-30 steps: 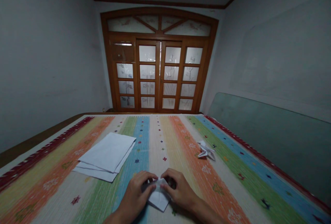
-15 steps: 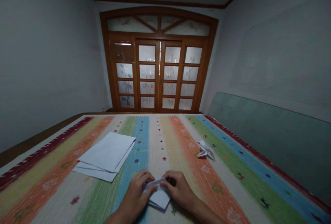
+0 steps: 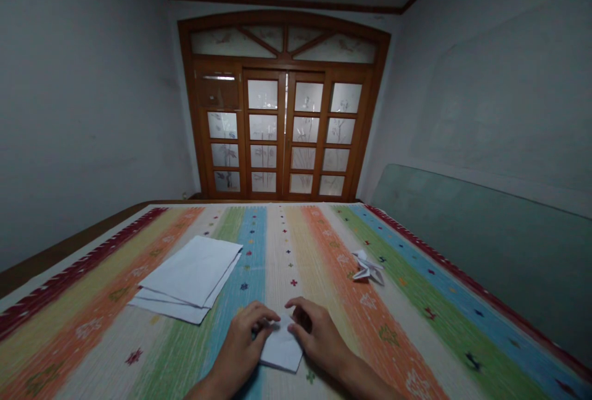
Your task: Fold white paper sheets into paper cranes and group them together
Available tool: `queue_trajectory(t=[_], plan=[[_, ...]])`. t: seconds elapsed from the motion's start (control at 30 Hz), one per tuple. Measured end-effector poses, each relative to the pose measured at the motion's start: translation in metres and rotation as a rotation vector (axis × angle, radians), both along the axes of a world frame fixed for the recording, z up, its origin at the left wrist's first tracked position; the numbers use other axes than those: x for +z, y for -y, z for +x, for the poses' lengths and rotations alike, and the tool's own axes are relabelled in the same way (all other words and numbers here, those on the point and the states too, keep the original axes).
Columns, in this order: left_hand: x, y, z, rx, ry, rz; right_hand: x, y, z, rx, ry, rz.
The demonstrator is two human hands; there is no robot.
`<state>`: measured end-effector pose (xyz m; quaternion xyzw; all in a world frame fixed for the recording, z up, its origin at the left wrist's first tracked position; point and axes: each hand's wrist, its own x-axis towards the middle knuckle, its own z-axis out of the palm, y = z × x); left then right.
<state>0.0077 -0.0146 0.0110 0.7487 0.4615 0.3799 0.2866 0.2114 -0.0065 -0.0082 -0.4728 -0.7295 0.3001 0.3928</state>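
Dim room, pale walls. Far end: a wide wooden door (image 3: 282, 132) with an arched top and frosted glass panes, closed.

Right side: a large greenish glass sheet (image 3: 485, 246) leans tilted against the wall, its lower edge next to the surface.

Surface: covered edge to edge by a striped woven mat (image 3: 324, 246) in bands of red, orange, green, blue and cream, dotted with small star and cross motifs.

Left of centre on the mat: a loose stack of white paper sheets (image 3: 189, 277), fanned a little so the lower corners show, lying flat. It is well apart from both hands.

Near edge, centre: left hand (image 3: 240, 347) and right hand (image 3: 319, 338) come in from the bottom of the view and meet over one piece.

Between them: a folded white paper (image 3: 282, 351), lying flat on the blue and cream bands, its near corner free and pointing toward the person.

Left grip: fingers curled and pressed together on the paper's far left edge, holding it down on the mat.

Right grip: thumb and forefinger arch over the far right corner and touch it. A shadow sits under the arch, so I cannot tell whether they pinch a flap.

Far right of the hands, on the orange and green bands: a small folded paper figure (image 3: 367, 267) with pointed flaps, on its own, near nothing else.
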Motion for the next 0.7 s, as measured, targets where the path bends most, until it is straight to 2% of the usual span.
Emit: queue_trajectory(t=[0.2, 0.4, 0.6, 0.7], plan=[[-0.0064, 0.0025, 0.0002, -0.043, -0.103, 0.086, 0.0031, 0.0062, 0.0001, 0.012, 0.148, 0.138], [-0.0069, -0.0001, -0.0024, 0.04, -0.114, 0.109, 0.0034, 0.0094, 0.0001, 0.062, 0.212, 0.229], [-0.0087, -0.0018, -0.0043, 0.012, -0.154, 0.136, -0.0002, 0.0084, 0.0005, 0.101, 0.252, 0.266], [-0.0079, -0.0036, -0.008, -0.023, -0.231, 0.206, -0.0006, 0.0093, 0.0011, 0.095, 0.273, 0.262]])
